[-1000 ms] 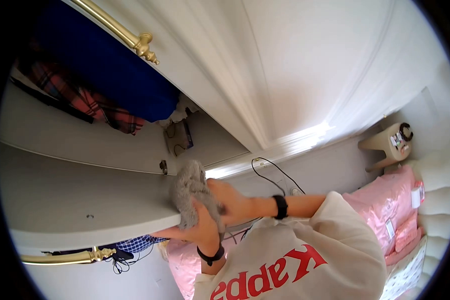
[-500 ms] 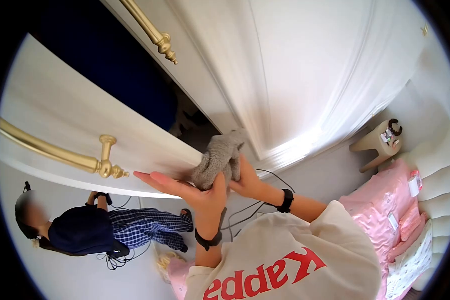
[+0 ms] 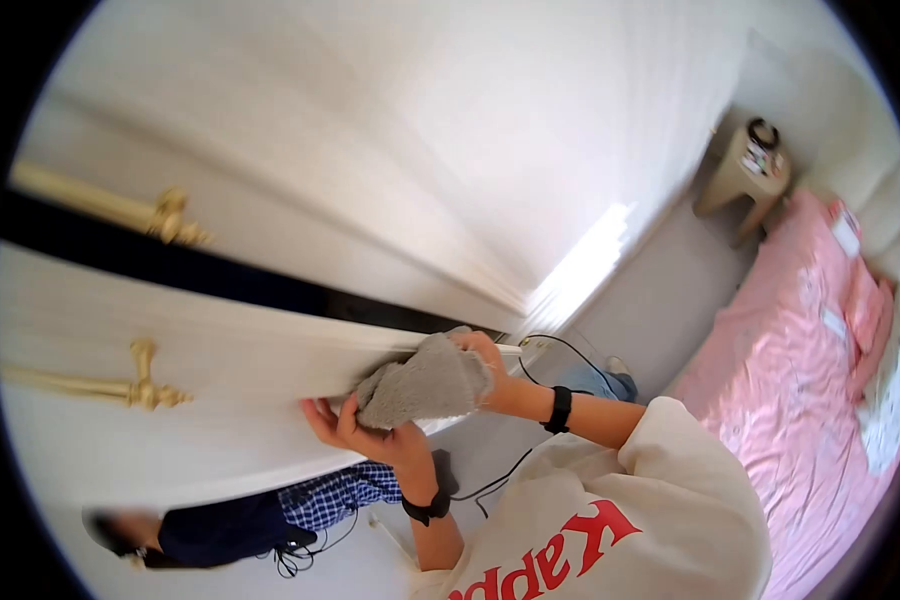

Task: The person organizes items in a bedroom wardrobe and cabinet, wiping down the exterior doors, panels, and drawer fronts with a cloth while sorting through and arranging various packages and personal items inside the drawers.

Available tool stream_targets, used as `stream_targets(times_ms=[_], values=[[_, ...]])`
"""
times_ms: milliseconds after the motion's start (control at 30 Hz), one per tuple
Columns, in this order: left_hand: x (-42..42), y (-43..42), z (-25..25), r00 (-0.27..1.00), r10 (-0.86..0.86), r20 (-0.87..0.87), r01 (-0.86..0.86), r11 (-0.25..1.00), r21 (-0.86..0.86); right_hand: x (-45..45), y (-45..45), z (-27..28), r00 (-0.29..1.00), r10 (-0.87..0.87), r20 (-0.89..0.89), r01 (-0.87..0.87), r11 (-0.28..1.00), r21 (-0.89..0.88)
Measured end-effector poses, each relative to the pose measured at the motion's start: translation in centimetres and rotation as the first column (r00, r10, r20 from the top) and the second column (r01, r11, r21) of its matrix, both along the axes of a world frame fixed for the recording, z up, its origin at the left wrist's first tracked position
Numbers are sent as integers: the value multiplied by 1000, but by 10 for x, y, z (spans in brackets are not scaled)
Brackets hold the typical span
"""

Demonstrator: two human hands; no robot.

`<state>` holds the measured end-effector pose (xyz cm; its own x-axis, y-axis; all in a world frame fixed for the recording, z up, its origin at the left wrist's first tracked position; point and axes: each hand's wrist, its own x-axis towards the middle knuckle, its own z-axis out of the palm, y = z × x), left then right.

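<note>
A fluffy grey cleaning cloth (image 3: 432, 383) is bunched between my two hands, against the white wardrobe door (image 3: 240, 375). My right hand (image 3: 488, 362) grips the cloth's right side near the door's end. My left hand (image 3: 382, 438) has its fingers curled at the cloth's lower left edge, with fingertips close to the door face. The door stands slightly ajar, and a dark gap (image 3: 260, 290) runs between it and the neighbouring white door (image 3: 370, 170).
Gold handles (image 3: 140, 385) stick out from the doors. A person in plaid trousers (image 3: 340, 493) is beyond the door at lower left. Black cables (image 3: 495, 485) lie on the floor. At right are a pink-covered bed (image 3: 760, 370) and a beige stool (image 3: 745, 180) holding small items.
The door has swung toward its neighbour, narrowing the dark opening. My left fingers, stretched out before, now curl at the cloth. The cloth is more spread out, and the view has shifted.
</note>
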<state>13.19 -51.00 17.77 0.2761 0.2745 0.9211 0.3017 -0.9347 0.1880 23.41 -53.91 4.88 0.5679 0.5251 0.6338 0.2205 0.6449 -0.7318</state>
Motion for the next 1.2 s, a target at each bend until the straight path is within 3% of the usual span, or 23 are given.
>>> stream_targets(times_ms=[67,133,167,300,367,433,567,667,733,867,967,1067,1167,1200], values=[[-7,-10,-17,999,41,18,-42,998,47,-15,-25,0,982,-183,41,178,978,106],[-15,-20,-29,998,34,56,-38,998,56,-25,-29,-15,961,-217,170,205,975,88],[-19,-24,-34,997,38,74,-42,998,56,-30,-24,-29,946,-215,244,209,977,51],[-34,-32,-47,994,88,61,-94,991,99,-46,-37,-31,969,-36,243,81,981,-178],[-51,-27,-59,988,-73,133,56,990,127,-66,-28,-31,976,-20,218,46,993,-112],[-68,-16,-70,966,-192,172,164,973,162,-93,-31,-33,974,-102,203,71,985,158],[-105,-18,-84,995,-54,81,36,977,211,-151,-25,-57,957,226,182,-206,971,-122],[-119,-10,-93,1000,20,-19,-15,971,239,-154,-35,-53,920,379,-99,-383,923,-29],[-76,39,-89,991,8,-137,24,972,232,-94,14,-42,952,293,-84,-302,942,-143],[-48,65,-94,970,-131,-202,186,942,280,-88,31,-55,996,86,-34,-92,956,-278],[-44,78,-97,920,-298,-253,364,888,279,-81,19,-54,970,-224,94,240,947,-214],[-30,65,-92,828,-504,-245,527,849,35,-67,-22,-25,919,-351,178,393,810,-435],[-16,59,-85,807,-579,-116,578,815,-50,-33,-34,-14,655,-577,488,725,661,-192],[-13,52,-82,809,-582,-85,574,812,-100,-16,-40,3,578,-621,529,763,641,-80]])
